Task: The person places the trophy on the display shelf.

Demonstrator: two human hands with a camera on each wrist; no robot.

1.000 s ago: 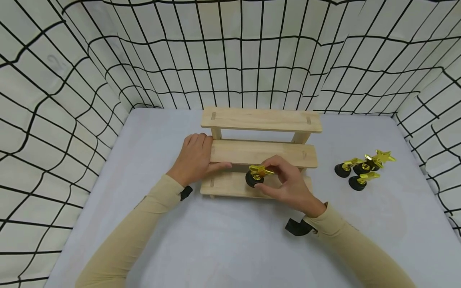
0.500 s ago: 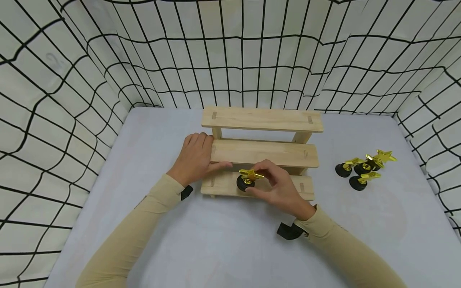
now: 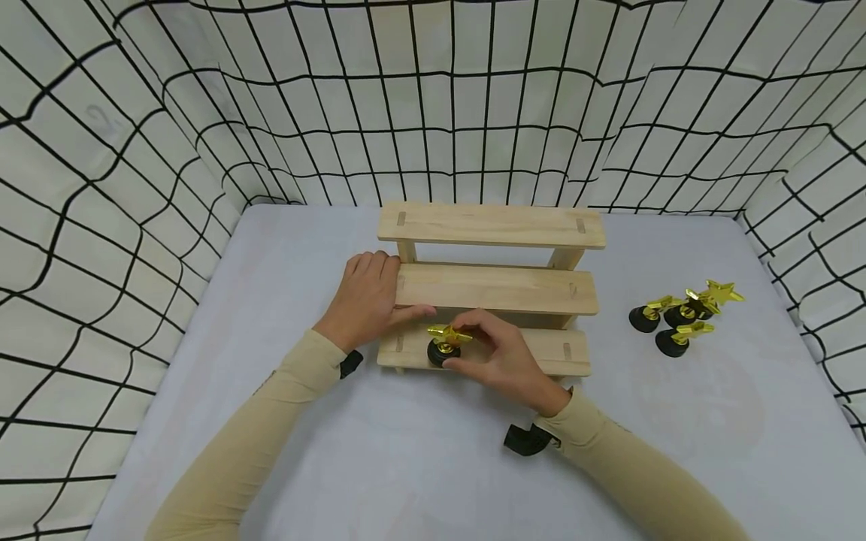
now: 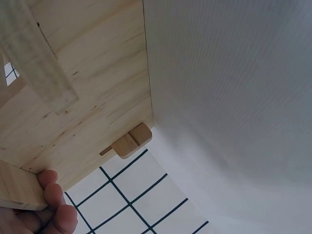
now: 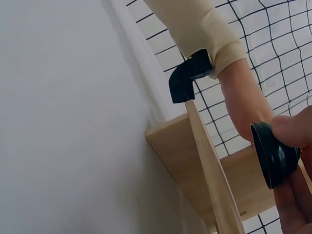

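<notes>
A three-tier wooden step shelf point(image 3: 494, 288) stands at the back middle of the table. My left hand point(image 3: 368, 297) grips the left end of its middle tier, and the left wrist view shows curled fingers point(image 4: 54, 197) around the board's edge. Over the left part of the lowest tier point(image 3: 521, 350), my right hand point(image 3: 497, 355) pinches a small gold star trophy point(image 3: 446, 336) by its round black base point(image 5: 279, 154). In the right wrist view the base's underside rim shows, clear of the board. The star is hidden there.
Several more star trophies with black bases point(image 3: 671, 343) cluster on the table right of the shelf. A white cloth point(image 3: 419, 466) covers the tabletop. Black netting point(image 3: 473, 113) over white walls encloses the back and both sides.
My right hand has moved the trophy left and slightly toward me along the lowest tier. The left hand and the shelf have stayed in place.
</notes>
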